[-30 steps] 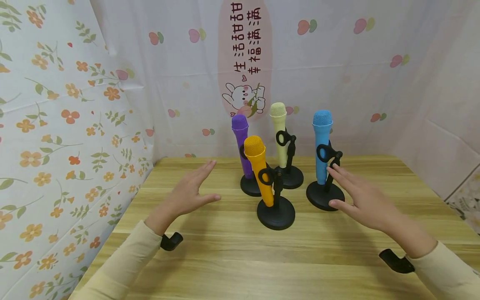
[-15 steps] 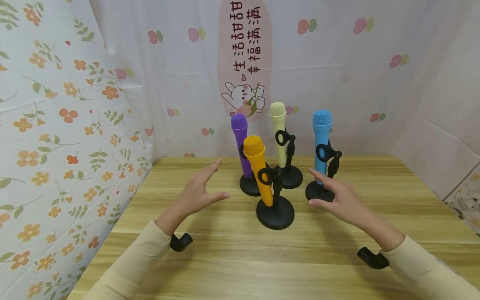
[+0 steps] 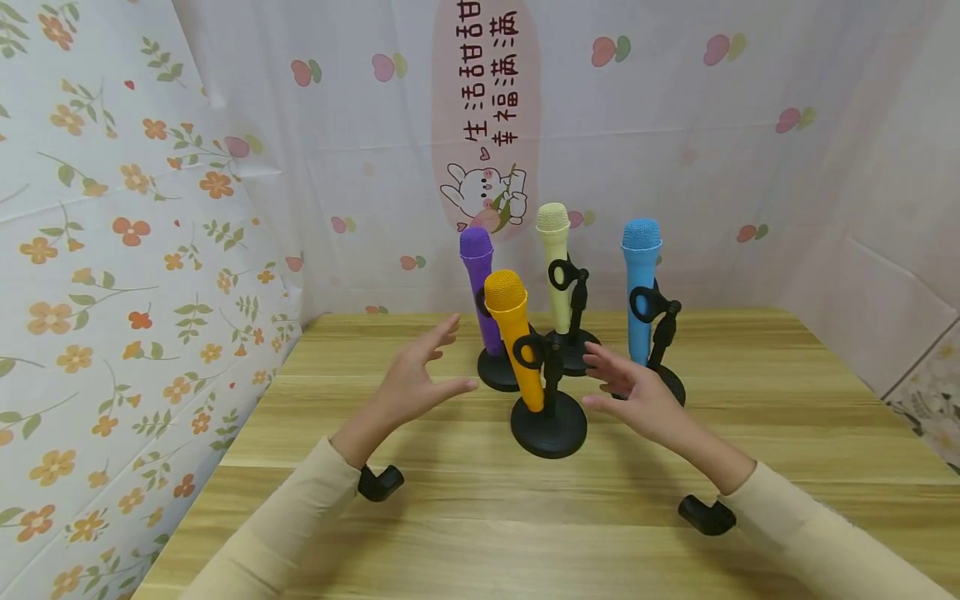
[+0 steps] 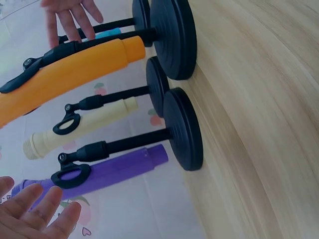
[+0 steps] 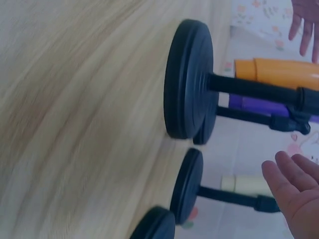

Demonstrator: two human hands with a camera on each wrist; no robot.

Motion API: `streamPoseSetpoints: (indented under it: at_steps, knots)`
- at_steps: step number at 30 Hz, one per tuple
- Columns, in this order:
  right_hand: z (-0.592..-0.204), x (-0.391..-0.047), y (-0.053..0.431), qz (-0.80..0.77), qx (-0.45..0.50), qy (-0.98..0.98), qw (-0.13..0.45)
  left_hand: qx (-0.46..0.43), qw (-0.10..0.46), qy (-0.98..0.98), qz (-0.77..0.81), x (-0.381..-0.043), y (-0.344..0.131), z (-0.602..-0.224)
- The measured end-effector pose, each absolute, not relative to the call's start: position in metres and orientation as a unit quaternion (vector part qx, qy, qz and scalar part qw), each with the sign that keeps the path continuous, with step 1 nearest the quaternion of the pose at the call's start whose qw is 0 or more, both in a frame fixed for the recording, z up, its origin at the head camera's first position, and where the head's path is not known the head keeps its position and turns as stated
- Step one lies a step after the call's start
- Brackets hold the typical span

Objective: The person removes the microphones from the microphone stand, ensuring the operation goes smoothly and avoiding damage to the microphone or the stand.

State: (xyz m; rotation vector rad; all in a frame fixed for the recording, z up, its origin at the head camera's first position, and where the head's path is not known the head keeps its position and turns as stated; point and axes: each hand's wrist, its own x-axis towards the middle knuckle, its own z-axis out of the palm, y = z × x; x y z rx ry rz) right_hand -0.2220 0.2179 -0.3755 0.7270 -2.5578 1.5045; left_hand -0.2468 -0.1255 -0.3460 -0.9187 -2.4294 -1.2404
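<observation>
An orange microphone (image 3: 521, 340) leans in the ring clip of a black stand (image 3: 550, 427), nearest the person. My left hand (image 3: 412, 379) hovers to its left, fingers extended and thumb apart, holding nothing. To its right my right hand (image 3: 637, 397) hangs in the air with relaxed fingers, overlapping the foot of the blue microphone's stand. Behind the orange one are a purple microphone (image 3: 477, 275) and a pale yellow microphone (image 3: 554, 258), each in its own black stand. The blue microphone (image 3: 641, 283) stands at the right. In the left wrist view, left fingertips (image 4: 41, 206) overlap the purple microphone.
The wooden table (image 3: 480, 533) carries all the stands. A patterned cloth (image 3: 360, 183) hangs along the back, and a floral cloth (image 3: 135, 300) covers the left side. Black wrist mounts (image 3: 381, 483) sit under both forearms.
Both hands have moved inward toward the orange microphone, the right hand travelling farther, from beside the blue microphone's stand to in front of it. The microphones and stands have stayed in place.
</observation>
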Motion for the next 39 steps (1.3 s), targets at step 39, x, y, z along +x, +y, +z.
streamPoseSetpoints:
  at_steps: [39]
  knots:
    - [-0.392, -0.245, 0.168, 0.637, 0.129, -0.76, 0.004, -0.236, 0.085, -0.696, -0.673, -0.254, -0.06, -0.341]
